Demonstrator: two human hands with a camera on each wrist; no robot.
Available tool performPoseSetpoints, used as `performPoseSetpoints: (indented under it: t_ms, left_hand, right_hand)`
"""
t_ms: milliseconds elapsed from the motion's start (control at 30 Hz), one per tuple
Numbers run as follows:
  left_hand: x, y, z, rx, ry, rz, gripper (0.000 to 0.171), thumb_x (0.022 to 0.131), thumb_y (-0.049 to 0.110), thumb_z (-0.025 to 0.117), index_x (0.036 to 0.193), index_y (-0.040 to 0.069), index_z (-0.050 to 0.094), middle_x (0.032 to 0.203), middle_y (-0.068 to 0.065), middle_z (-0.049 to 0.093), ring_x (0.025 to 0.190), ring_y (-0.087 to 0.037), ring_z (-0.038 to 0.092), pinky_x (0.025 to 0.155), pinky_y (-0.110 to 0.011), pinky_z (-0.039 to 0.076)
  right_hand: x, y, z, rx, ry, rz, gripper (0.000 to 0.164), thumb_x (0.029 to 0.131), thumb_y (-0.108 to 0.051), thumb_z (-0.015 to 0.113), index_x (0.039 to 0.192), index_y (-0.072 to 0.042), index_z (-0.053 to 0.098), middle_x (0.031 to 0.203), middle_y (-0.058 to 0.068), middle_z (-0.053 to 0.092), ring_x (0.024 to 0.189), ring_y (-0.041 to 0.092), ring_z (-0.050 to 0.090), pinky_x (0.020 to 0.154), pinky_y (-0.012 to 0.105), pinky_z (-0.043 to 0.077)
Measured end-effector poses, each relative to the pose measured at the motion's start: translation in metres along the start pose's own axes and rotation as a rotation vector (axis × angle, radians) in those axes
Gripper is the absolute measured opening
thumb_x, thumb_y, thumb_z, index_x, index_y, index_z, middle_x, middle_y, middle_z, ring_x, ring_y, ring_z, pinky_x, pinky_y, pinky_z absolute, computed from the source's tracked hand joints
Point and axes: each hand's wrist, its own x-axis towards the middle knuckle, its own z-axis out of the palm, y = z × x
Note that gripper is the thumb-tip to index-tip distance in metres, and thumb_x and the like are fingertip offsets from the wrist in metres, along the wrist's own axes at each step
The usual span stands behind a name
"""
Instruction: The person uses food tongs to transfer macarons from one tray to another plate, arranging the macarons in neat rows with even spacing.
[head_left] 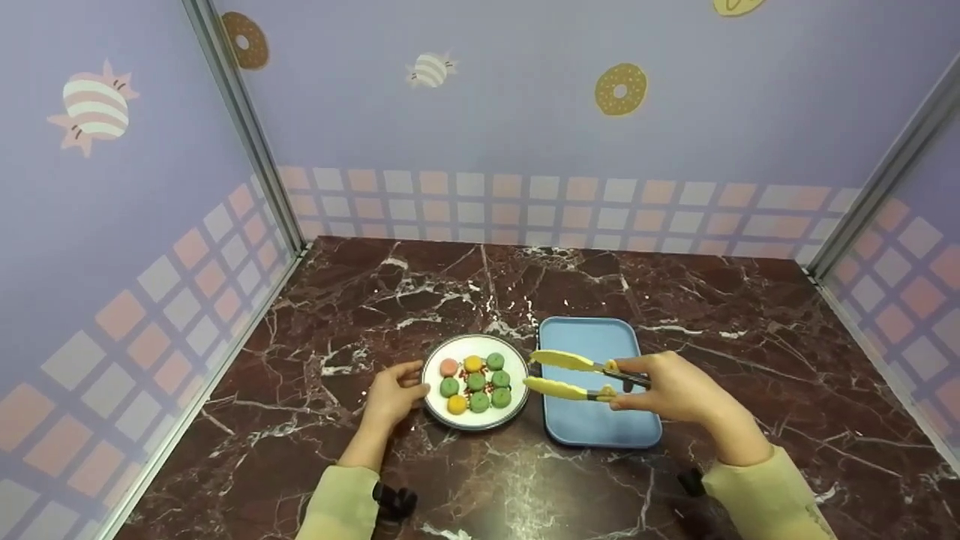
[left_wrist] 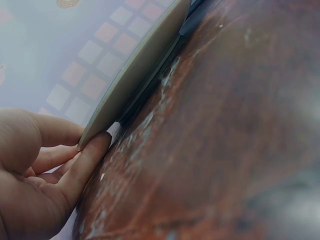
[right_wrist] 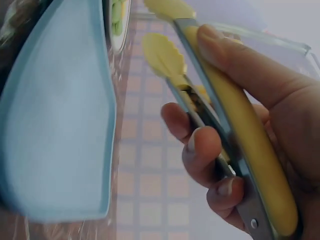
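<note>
On the table stands a round white plate with a dark rim, bearing several small round pieces: green ones, orange ones and a pink one. My left hand pinches the plate's left edge; the left wrist view shows thumb and fingers on either side of the rim. My right hand grips yellow tongs with metal arms. The tongs' tips are spread apart with nothing between them, pointing left at the plate's right edge, above a light blue tray.
The blue tray lies just right of the plate, with no items on it. Dark red marbled tabletop surrounds both. Patterned purple walls rise at the back and both sides, joined by metal corner posts.
</note>
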Motion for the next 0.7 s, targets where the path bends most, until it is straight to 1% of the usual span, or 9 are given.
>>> performPoseSetpoints:
  t_ms: [33, 133, 200, 300, 433, 467, 500, 633, 700]
  left_hand:
    - [0.0, 0.0, 0.0, 0.002, -0.002, -0.001, 0.049, 0.086, -0.007, 0.07, 0.134, -0.011, 0.061, 0.126, -0.033, 0.066, 0.113, -0.04, 0.069, 0.076, -0.035, 0.068]
    - [-0.001, 0.0, -0.001, 0.009, -0.004, 0.004, 0.049, 0.087, -0.007, 0.07, 0.134, -0.011, 0.061, 0.127, -0.033, 0.066, 0.116, -0.042, 0.068, 0.077, -0.035, 0.068]
    - [-0.001, 0.0, -0.001, 0.01, -0.008, 0.009, 0.049, 0.087, -0.007, 0.07, 0.135, -0.011, 0.06, 0.127, -0.033, 0.065, 0.116, -0.042, 0.068, 0.077, -0.035, 0.068]
    - [-0.001, 0.0, 0.0, 0.009, -0.009, 0.013, 0.049, 0.087, -0.007, 0.069, 0.135, -0.012, 0.06, 0.126, -0.033, 0.065, 0.115, -0.042, 0.068, 0.077, -0.035, 0.068]
    - [-0.001, 0.0, 0.0, -0.005, -0.011, 0.003, 0.049, 0.087, -0.008, 0.069, 0.135, -0.012, 0.06, 0.126, -0.034, 0.065, 0.114, -0.042, 0.068, 0.077, -0.035, 0.068]
    - [-0.001, 0.0, 0.001, -0.009, -0.01, 0.002, 0.049, 0.087, -0.008, 0.069, 0.135, -0.012, 0.06, 0.126, -0.034, 0.065, 0.114, -0.041, 0.068, 0.077, -0.035, 0.069]
    - [0.0, 0.0, 0.001, -0.013, -0.01, 0.002, 0.049, 0.086, -0.009, 0.069, 0.134, -0.012, 0.06, 0.126, -0.034, 0.065, 0.114, -0.041, 0.068, 0.077, -0.035, 0.069]
    - [0.0, 0.0, 0.001, -0.029, -0.007, 0.004, 0.05, 0.085, -0.01, 0.069, 0.134, -0.013, 0.059, 0.126, -0.034, 0.064, 0.112, -0.041, 0.068, 0.077, -0.036, 0.069]
    - [0.0, 0.0, 0.001, -0.032, -0.007, 0.004, 0.05, 0.085, -0.01, 0.069, 0.134, -0.014, 0.059, 0.125, -0.035, 0.064, 0.112, -0.04, 0.068, 0.076, -0.035, 0.069]
  right_hand:
    - [-0.004, 0.003, 0.0, 0.011, 0.014, 0.007, 0.063, 0.085, -0.046, 0.082, 0.132, -0.006, 0.07, 0.123, 0.013, 0.076, 0.079, 0.013, 0.067, 0.072, 0.031, 0.057]
    - [-0.015, 0.013, 0.001, 0.031, 0.068, 0.028, 0.061, 0.083, -0.042, 0.084, 0.131, -0.007, 0.071, 0.122, 0.012, 0.076, 0.088, 0.018, 0.072, 0.078, 0.036, 0.061]
    - [-0.022, 0.02, 0.001, 0.031, 0.108, 0.043, 0.06, 0.082, -0.039, 0.085, 0.13, -0.007, 0.071, 0.121, 0.011, 0.076, 0.103, 0.023, 0.073, 0.085, 0.043, 0.063]
    - [-0.034, 0.03, -0.001, 0.042, 0.147, 0.089, 0.064, 0.082, -0.04, 0.086, 0.132, -0.004, 0.069, 0.123, 0.014, 0.075, 0.103, 0.023, 0.072, 0.086, 0.044, 0.064]
    - [-0.05, 0.04, -0.002, 0.052, 0.174, 0.175, 0.075, 0.082, -0.044, 0.084, 0.136, 0.004, 0.063, 0.126, 0.023, 0.072, 0.094, 0.024, 0.07, 0.079, 0.043, 0.062]
    - [-0.053, 0.043, -0.003, 0.051, 0.181, 0.197, 0.078, 0.082, -0.045, 0.084, 0.138, 0.005, 0.061, 0.127, 0.025, 0.071, 0.093, 0.025, 0.07, 0.078, 0.045, 0.061]
    - [-0.056, 0.046, -0.002, 0.047, 0.191, 0.221, 0.081, 0.082, -0.046, 0.084, 0.139, 0.007, 0.059, 0.127, 0.028, 0.069, 0.093, 0.028, 0.069, 0.078, 0.048, 0.06]
    - [-0.066, 0.055, -0.003, 0.044, 0.2, 0.351, 0.095, 0.082, -0.053, 0.082, 0.146, 0.009, 0.049, 0.129, 0.035, 0.065, 0.086, 0.03, 0.063, 0.073, 0.047, 0.056]
    - [-0.07, 0.059, -0.005, 0.043, 0.198, 0.417, 0.101, 0.082, -0.057, 0.08, 0.149, 0.01, 0.044, 0.133, 0.039, 0.06, 0.093, 0.039, 0.067, 0.076, 0.053, 0.058]
